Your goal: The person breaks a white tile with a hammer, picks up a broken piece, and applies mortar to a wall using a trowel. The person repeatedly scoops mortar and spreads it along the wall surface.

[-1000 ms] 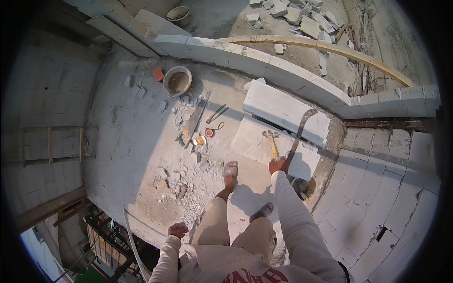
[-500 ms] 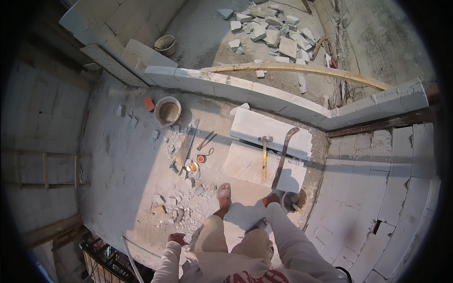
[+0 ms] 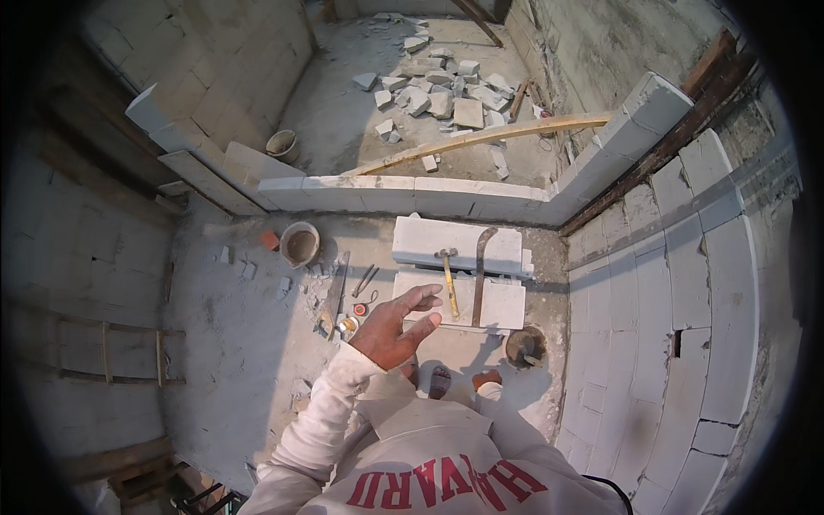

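My left hand (image 3: 396, 330) is raised in front of my body, empty, its thumb and fingers spread. Beyond its fingertips lie white blocks (image 3: 506, 305) on the floor. A hammer (image 3: 451, 283) with a yellow handle rests across them, beside a long dark curved blade-like tool (image 3: 481, 279). My right hand (image 3: 487, 378) hangs low near my feet, small in view; its fingers cannot be made out. Closest to it is a dark bucket (image 3: 524, 345) with a tool's handle sticking out. Left of the blocks are a handsaw (image 3: 337, 292), pincers (image 3: 366, 280) and a red tape measure (image 3: 360, 309).
A mortar bucket (image 3: 300, 245) stands beside a red brick (image 3: 269, 239). A low white block wall (image 3: 386, 194) crosses ahead, with a wooden plank (image 3: 481, 137) leaning over it and a rubble heap (image 3: 440, 105) beyond. A tall block wall (image 3: 639, 318) rises on the right.
My left hand has swung up and right from beside my leg to in front of the blocks. The view has shifted, showing more of the area beyond the low wall.
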`<action>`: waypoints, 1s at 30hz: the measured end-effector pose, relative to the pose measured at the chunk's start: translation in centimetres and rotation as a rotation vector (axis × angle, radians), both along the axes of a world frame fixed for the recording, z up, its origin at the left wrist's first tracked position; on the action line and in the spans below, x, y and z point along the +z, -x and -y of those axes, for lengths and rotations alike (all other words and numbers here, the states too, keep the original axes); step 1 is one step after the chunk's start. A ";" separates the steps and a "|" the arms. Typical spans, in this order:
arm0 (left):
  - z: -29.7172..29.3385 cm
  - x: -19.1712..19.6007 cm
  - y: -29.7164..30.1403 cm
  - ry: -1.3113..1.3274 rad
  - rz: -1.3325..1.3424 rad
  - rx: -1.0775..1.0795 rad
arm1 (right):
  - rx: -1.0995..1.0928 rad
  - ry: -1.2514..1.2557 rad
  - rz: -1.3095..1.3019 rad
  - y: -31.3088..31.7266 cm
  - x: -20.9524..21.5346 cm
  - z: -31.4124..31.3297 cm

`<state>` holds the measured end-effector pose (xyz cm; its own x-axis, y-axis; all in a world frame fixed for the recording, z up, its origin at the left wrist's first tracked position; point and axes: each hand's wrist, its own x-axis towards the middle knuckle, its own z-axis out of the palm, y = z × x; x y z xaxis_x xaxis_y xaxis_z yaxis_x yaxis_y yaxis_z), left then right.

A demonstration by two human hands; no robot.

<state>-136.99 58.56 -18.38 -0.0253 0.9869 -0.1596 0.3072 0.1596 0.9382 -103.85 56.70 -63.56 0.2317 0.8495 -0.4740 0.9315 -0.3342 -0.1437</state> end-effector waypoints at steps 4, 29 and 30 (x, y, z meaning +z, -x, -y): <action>-3.6 13.6 -10.7 -0.495 -0.051 -0.598 | 0.052 0.178 -0.076 -4.6 1.7 -0.2; 3.8 18.5 -9.2 -0.271 -0.454 -0.731 | -0.096 0.434 -0.076 -15.8 -1.4 8.4; 3.4 18.2 -5.7 -0.260 -0.453 -0.702 | -0.115 0.438 -0.098 -15.1 -1.6 7.4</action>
<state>-131.25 55.21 -0.14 0.5955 0.8019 -0.0493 0.6061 -0.4082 0.6826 -88.72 49.33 -65.18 0.2483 0.5358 -0.8070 0.8740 -0.4832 -0.0519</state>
